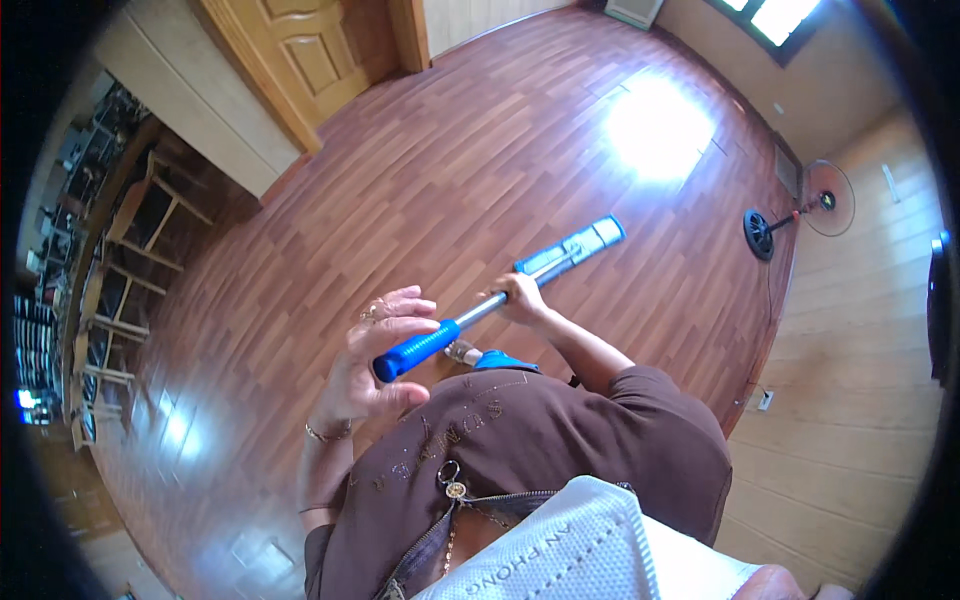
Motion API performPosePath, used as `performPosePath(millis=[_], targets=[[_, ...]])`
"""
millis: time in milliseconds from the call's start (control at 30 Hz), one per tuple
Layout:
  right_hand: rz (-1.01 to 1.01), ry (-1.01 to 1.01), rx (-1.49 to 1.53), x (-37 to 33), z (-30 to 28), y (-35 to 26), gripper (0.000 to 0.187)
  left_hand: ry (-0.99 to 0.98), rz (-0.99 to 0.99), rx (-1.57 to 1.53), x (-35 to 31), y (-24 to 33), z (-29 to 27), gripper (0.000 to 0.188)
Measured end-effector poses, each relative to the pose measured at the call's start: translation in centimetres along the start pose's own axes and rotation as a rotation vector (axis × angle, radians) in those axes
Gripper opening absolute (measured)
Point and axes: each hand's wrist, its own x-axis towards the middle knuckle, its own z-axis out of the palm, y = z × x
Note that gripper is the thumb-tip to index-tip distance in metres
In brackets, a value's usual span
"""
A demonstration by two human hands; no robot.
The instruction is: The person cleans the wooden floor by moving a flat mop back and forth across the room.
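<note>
Over glossy planks (400, 200), right hand (520, 298) grips metal pole (480, 311).

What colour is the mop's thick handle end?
The thick handle end is bright blue, seen best in the head view.

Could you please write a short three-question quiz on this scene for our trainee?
1. True or false: the right hand is closed around the silver pole of the flat-headed mop.
2. Multiple choice: what stands by the wall on the right of the picture?
A) a bucket
B) a fan
C) a ladder
3. Fill in the blank: the left hand is at the mop's grip, which is coloured ___.

Key: 1. True. 2. B. 3. Blue.
</note>
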Motion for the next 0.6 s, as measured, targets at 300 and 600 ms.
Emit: performPosePath(millis=[300,600], targets=[[0.25,0.218,-0.016,-4.3,-4.4,-1.2,0.038,0.092,0.555,-0.41,0.6,10.9,1.6,0.044],[0.401,0.398,0.157,-1.8,-5.7,-1.3,0.017,0.128,0.455,-0.501,-1.3,14.9,2.9,0.028]])
